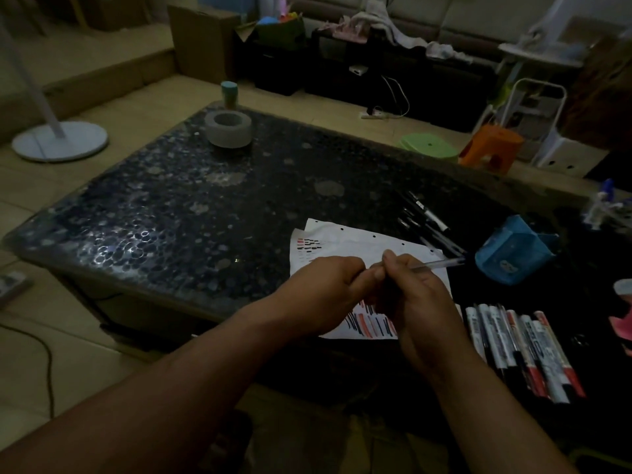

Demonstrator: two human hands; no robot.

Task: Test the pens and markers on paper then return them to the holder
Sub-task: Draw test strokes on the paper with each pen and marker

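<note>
My right hand [415, 295] grips a clear-barrelled pen [441, 264] whose far end points right toward the blue holder [513, 249], which lies tipped on the table. My left hand [325, 292] pinches the pen's near end, which my fingers hide. Both hands hover over white paper [345, 241] marked with red and black strokes. A row of several markers [523, 350] lies to the right of my right wrist. Several dark pens [427, 217] lie beyond the paper.
The dark pebble-patterned table [171, 213] carries a grey round dish [228, 128] at the far side. A pink object [624, 323] sits at the right edge. Green [429, 147] and orange [490, 148] stools stand beyond the table.
</note>
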